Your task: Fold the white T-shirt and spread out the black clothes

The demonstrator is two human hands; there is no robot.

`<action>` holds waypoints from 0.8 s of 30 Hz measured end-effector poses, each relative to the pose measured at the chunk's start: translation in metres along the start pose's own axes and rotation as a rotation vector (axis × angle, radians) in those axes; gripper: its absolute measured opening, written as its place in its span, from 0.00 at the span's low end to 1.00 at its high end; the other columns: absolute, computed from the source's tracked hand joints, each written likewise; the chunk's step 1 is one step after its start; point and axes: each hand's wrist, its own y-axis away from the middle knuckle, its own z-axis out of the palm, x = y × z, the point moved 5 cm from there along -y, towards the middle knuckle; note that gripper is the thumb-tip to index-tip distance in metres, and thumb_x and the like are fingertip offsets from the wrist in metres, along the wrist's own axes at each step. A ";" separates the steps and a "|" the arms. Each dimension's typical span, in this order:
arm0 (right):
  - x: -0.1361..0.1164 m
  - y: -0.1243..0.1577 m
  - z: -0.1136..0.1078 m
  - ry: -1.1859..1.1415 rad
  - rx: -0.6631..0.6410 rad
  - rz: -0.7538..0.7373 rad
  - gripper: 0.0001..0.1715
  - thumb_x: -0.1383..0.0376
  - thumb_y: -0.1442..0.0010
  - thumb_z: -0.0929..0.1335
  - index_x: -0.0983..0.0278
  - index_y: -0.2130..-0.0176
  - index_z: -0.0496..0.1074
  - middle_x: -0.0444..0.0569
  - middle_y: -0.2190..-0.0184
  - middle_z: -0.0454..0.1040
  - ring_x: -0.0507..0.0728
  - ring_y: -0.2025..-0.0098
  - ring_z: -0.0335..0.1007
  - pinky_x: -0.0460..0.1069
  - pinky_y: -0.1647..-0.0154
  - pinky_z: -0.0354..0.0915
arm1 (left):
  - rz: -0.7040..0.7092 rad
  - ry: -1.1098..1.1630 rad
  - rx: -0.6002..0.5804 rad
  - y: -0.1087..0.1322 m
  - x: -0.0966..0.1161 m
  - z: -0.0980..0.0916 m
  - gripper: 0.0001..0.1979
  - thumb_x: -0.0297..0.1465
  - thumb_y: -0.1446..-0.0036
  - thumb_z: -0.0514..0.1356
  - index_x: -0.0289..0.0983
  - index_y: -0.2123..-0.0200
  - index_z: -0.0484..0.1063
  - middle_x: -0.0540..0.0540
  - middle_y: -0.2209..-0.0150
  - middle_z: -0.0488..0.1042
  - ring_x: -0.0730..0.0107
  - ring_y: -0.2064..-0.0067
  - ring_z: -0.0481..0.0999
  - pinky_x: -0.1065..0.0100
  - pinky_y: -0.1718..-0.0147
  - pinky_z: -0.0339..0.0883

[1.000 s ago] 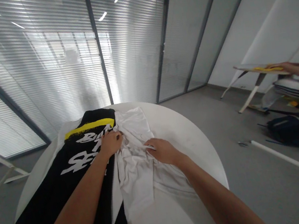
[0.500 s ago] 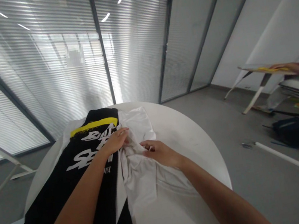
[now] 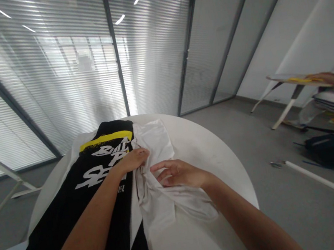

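Observation:
A white garment (image 3: pixel 156 177) lies crumpled on a round white table (image 3: pixel 209 152). Beside it on the left lies a black shirt (image 3: pixel 80 198) with a yellow band and white lettering. My left hand (image 3: pixel 132 159) rests flat at the seam between the two garments, fingers stretched out on the white cloth. My right hand (image 3: pixel 176 173) hovers over the white garment with its fingers loosely spread and nothing pinched between them. A fold of the white cloth is bunched under my right wrist.
Glass walls with blinds (image 3: pixel 81 62) stand behind the table. On the right, another person's arm (image 3: pixel 333 78) reaches over a slanted table (image 3: pixel 286 79), with stacked items and a dark bag (image 3: pixel 332 149) on the floor. A white pole (image 3: pixel 328 184) lies on the grey floor.
My left hand went from a closed grip to flat, sliding right onto the white cloth. My right hand let go of its pinch, lifted and opened, and the cloth's right side bunched up.

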 end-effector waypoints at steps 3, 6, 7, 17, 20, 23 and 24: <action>-0.002 -0.001 0.003 0.029 -0.026 0.003 0.32 0.61 0.47 0.75 0.61 0.44 0.69 0.51 0.52 0.73 0.56 0.49 0.69 0.50 0.50 0.65 | 0.055 -0.074 -0.134 0.004 0.004 0.009 0.25 0.42 0.45 0.58 0.38 0.46 0.72 0.47 0.69 0.76 0.68 0.71 0.73 0.70 0.71 0.63; -0.002 0.000 0.002 0.167 -0.013 0.006 0.28 0.60 0.45 0.73 0.62 0.46 0.70 0.51 0.52 0.72 0.57 0.48 0.68 0.50 0.51 0.65 | 0.053 -0.080 -0.083 0.002 -0.001 0.007 0.24 0.36 0.46 0.57 0.36 0.46 0.71 0.50 0.75 0.72 0.70 0.75 0.70 0.71 0.75 0.60; -0.003 0.001 -0.001 0.254 0.019 0.002 0.26 0.60 0.44 0.73 0.62 0.47 0.70 0.50 0.54 0.72 0.56 0.51 0.68 0.50 0.53 0.66 | 0.037 -0.057 -0.041 0.000 -0.005 0.004 0.23 0.34 0.45 0.56 0.35 0.47 0.72 0.51 0.77 0.71 0.71 0.76 0.69 0.71 0.75 0.60; -0.005 0.008 -0.004 0.603 0.027 0.016 0.33 0.67 0.44 0.71 0.59 0.40 0.62 0.46 0.58 0.68 0.52 0.59 0.66 0.49 0.57 0.64 | -0.054 0.078 0.036 0.000 -0.014 -0.007 0.22 0.38 0.41 0.52 0.35 0.47 0.71 0.47 0.67 0.77 0.71 0.74 0.73 0.70 0.72 0.65; -0.009 0.009 0.002 0.404 -0.056 -0.002 0.31 0.65 0.42 0.71 0.58 0.41 0.64 0.46 0.58 0.68 0.51 0.61 0.66 0.46 0.62 0.63 | -0.024 0.039 -0.109 0.008 0.001 -0.003 0.27 0.44 0.43 0.57 0.37 0.44 0.70 0.44 0.58 0.78 0.70 0.72 0.75 0.69 0.68 0.66; -0.013 0.008 0.005 0.182 -0.103 -0.007 0.38 0.63 0.45 0.73 0.55 0.38 0.61 0.51 0.50 0.68 0.51 0.60 0.68 0.45 0.63 0.64 | -0.070 0.121 -0.242 0.019 0.016 -0.001 0.36 0.47 0.46 0.60 0.41 0.36 0.61 0.44 0.59 0.79 0.68 0.71 0.77 0.68 0.66 0.68; -0.014 0.007 0.006 0.097 -0.115 -0.012 0.43 0.62 0.46 0.74 0.54 0.37 0.58 0.53 0.47 0.67 0.52 0.58 0.69 0.46 0.61 0.66 | -0.099 0.184 -0.289 0.023 0.020 0.000 0.40 0.47 0.46 0.61 0.42 0.33 0.54 0.45 0.63 0.79 0.66 0.71 0.78 0.67 0.66 0.68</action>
